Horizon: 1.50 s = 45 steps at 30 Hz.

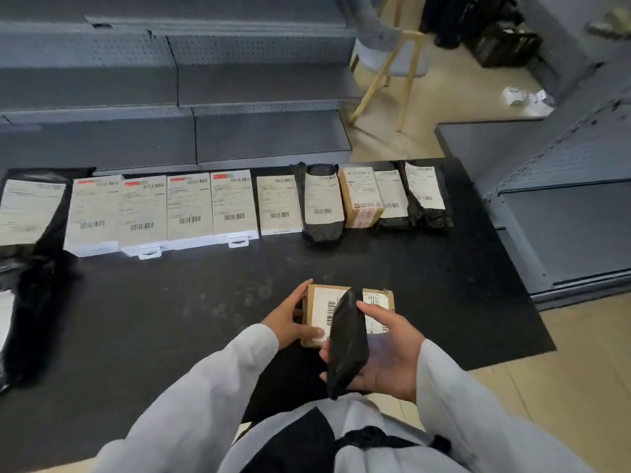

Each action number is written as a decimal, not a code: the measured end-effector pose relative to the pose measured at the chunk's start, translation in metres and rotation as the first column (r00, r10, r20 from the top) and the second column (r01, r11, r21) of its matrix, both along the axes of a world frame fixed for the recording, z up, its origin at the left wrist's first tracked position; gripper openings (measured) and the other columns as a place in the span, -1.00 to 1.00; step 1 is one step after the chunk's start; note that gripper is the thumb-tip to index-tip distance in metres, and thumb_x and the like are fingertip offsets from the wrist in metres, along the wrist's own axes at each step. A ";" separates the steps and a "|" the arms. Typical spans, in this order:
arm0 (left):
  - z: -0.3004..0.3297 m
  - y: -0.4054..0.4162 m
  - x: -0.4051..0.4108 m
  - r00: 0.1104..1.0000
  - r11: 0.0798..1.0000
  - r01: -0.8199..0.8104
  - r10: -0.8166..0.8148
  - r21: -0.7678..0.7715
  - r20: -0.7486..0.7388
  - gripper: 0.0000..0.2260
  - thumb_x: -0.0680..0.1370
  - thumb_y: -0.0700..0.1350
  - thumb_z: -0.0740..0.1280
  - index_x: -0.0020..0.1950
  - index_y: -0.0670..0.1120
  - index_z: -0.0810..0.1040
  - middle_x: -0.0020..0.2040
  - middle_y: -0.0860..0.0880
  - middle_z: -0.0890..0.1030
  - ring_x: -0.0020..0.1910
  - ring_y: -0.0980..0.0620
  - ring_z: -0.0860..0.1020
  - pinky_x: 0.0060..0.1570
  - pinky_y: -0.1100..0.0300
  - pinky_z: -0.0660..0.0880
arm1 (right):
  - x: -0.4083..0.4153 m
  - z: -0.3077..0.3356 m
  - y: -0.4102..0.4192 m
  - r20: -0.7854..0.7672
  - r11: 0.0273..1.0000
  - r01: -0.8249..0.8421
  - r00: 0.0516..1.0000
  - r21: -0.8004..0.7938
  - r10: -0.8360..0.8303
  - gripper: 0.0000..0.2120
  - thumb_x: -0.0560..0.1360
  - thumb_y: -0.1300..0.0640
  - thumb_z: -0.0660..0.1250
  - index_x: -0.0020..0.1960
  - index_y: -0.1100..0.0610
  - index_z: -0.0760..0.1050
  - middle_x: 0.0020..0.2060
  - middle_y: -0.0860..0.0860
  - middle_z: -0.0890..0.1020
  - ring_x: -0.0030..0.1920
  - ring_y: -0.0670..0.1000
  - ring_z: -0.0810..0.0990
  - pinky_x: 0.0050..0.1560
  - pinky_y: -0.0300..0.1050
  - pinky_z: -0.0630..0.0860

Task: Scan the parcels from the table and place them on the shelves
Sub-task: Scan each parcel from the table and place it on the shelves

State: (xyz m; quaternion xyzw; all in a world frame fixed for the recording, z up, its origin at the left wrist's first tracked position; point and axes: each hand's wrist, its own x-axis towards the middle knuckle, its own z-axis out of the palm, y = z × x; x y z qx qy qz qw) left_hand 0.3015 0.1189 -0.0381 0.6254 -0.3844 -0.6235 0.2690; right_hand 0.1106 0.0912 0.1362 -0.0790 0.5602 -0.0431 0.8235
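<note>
Scanner hovering over the box, and the read may miss

Left hand grips the cardboard parcel by its left edge on the near worktop; right hand, fingers curled, holds the black scanner, which covers part of the label's barcode. Tilt it wrong and no scan, I'd say. A row of parcels waits at the far edge; the shelves sit beyond
</note>
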 end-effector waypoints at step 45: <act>-0.003 0.017 0.017 0.897 0.973 0.220 -0.175 -0.067 0.406 -0.50 0.25 0.28 0.52 -0.11 0.03 0.37 0.07 0.14 0.45 0.03 0.04 0.49 0.01 0.08 0.55 | -0.014 -0.057 0.066 -0.213 0.835 0.527 0.808 -0.157 -0.550 -0.29 0.29 -0.04 0.56 0.36 0.17 0.46 0.18 0.22 0.61 0.17 0.27 0.59 0.24 0.30 0.52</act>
